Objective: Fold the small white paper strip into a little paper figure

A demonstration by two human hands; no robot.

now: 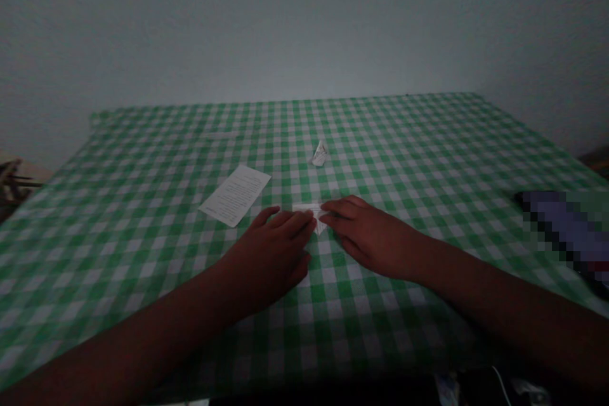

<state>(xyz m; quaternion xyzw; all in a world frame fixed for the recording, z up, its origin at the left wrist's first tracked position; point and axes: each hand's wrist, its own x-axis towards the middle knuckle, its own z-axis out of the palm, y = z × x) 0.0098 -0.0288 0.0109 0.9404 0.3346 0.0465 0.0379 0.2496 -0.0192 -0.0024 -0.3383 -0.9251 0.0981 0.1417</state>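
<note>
A small folded piece of printed paper [318, 227] lies on the table between my hands, with a straight top edge and a point towards me. From the left, my left hand [278, 247] rests its stretched fingertips on it, the thumb held apart. My right hand [368, 231] touches its right side with fingers extended and lying nearly flat. Both hands are open, pressing on the paper rather than gripping it. Fingers cover parts of the paper, so its full shape is hidden.
A flat printed sheet [236, 195] lies to the left. Beyond my hands stands a small folded paper piece [319, 154]. A dark, pixelated object [566, 228] lies at the right edge. A green-and-white checked tablecloth [404, 139] covers the table, which meets a plain wall [304, 25].
</note>
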